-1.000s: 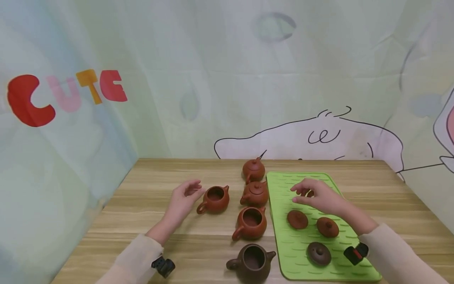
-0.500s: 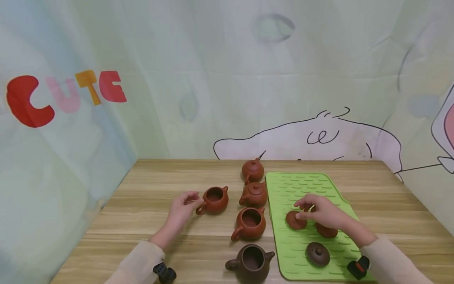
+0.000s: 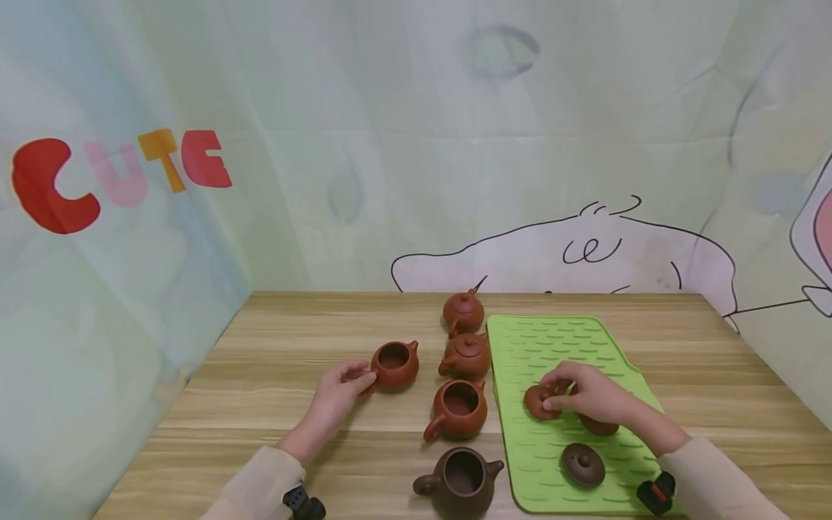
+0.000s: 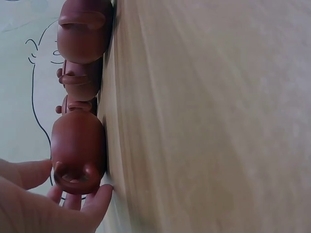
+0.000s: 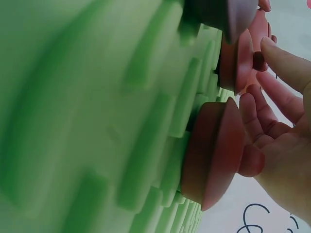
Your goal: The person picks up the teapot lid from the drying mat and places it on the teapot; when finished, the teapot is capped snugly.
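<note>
My left hand (image 3: 339, 397) grips the handle of a reddish-brown teapot (image 3: 396, 367) that has no lid and stands left of the row. In the left wrist view the teapot's handle (image 4: 77, 187) lies between thumb and fingers. Over the green mat, my right hand (image 3: 588, 393) pinches the knob of a reddish-brown lid (image 3: 537, 403). Thumb and forefinger are at either side of that knob (image 5: 259, 61) in the right wrist view. Partly under the right hand lies a second reddish-brown lid (image 3: 598, 425). A dark brown lid (image 3: 581, 466) is nearer me.
Several teapots form a row along the left edge of the green mat (image 3: 533, 477). Two at the back, a small one (image 3: 464, 312) and another (image 3: 466, 355), wear lids. Open-topped are a reddish one (image 3: 477, 415) and a dark brown one (image 3: 458, 498).
My right hand has come down toward me onto the lid and closed on its knob. My left hand has moved slightly nearer and taken hold of the teapot's handle.
</note>
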### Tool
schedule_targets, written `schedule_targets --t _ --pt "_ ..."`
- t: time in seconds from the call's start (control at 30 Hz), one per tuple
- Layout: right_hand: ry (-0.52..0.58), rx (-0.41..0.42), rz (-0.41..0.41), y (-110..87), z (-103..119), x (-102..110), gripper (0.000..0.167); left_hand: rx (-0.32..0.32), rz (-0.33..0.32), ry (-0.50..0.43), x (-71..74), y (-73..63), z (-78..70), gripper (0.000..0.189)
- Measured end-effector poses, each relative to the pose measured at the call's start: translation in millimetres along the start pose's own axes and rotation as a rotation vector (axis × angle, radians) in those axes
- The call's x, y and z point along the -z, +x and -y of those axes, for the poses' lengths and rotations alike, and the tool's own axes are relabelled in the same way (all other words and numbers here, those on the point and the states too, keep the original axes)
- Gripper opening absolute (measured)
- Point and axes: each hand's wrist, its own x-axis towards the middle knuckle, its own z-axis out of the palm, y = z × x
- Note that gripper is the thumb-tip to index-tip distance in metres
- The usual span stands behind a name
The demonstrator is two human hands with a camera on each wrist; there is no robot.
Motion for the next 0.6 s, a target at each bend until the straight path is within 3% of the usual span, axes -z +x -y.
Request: schedule_targets --t 0.33,0.6 --pt "0.016 0.006 0.011 0.4 -2.1 -1.9 0.028 0.012 0.012 -0.068 -0.3 0.9 3.9 0.027" --pt "0.014 -0.003 0.009 0.9 -0.7 -2.0 0.019 0.022 0.004 -0.058 -0.1 0.4 4.3 0.024"
